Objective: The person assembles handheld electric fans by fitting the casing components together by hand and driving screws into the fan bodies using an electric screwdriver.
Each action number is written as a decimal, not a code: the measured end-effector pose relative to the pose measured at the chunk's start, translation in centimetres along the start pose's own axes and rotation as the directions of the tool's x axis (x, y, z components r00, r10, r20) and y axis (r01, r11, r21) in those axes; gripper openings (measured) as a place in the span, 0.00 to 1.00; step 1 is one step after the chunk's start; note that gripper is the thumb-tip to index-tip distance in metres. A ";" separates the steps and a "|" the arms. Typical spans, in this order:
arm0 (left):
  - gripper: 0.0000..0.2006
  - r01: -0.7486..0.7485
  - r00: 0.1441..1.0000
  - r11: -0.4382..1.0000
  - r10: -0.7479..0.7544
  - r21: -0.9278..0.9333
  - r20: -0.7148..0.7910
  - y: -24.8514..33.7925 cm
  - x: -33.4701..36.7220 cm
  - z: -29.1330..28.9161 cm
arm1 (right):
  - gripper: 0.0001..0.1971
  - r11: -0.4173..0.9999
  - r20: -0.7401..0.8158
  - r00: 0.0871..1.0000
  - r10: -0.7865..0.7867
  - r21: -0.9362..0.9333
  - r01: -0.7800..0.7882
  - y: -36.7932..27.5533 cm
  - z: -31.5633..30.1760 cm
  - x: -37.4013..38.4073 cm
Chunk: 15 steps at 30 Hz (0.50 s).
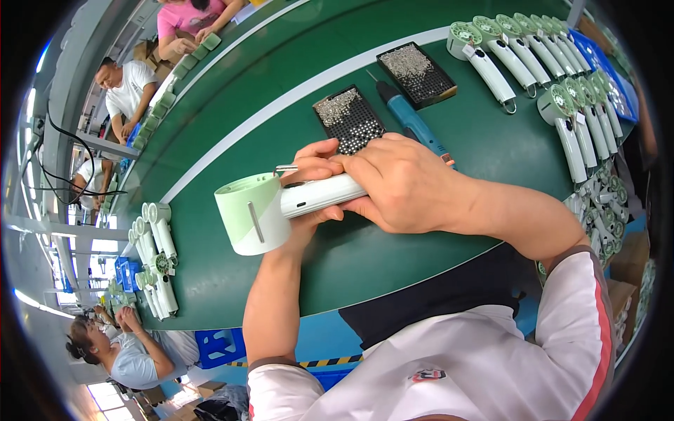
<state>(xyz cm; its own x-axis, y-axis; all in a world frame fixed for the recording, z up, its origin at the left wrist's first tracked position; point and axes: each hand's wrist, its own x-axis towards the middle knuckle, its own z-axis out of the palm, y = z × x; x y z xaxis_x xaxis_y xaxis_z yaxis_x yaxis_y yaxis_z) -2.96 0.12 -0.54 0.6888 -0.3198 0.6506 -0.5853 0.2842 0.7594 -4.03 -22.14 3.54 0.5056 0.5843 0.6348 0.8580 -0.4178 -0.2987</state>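
Note:
A handheld fan [247, 214] with a pale green and white round head and a white handle is held over the green table. My left hand [314, 167] reaches round the handle near the head, its fingers behind it and its palm underneath. Wrapped over the handle's far end is my right hand [401, 184], which hides that end. A small metal loop [286, 168] sticks up beside the fan head. Just beyond my hands lie a black perforated tray [328, 128] of small screws and a teal electric screwdriver [413, 121].
A second screw tray [437, 92] lies behind the screwdriver. Rows of similar fans [493, 74] fill the table's right end, with more fans [163, 235] at the left. A blue crate [219, 349] is below the table edge. Several people work at the left and across the table.

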 end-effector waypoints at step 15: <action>0.28 0.045 0.999 0.993 -0.043 0.105 -0.022 0.4 0.3 0.2 | 0.19 0.995 0.010 0.999 -0.030 0.092 0.029 0.7 -0.1 0.1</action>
<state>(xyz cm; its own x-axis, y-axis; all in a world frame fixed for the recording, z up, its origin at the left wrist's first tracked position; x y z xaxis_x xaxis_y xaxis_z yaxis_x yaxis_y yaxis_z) -3.10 -0.07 -0.09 0.7225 -0.3116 0.6172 -0.5955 0.1731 0.7845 -3.36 -22.45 3.49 0.4803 0.6037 0.6363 0.8771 -0.3350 -0.3442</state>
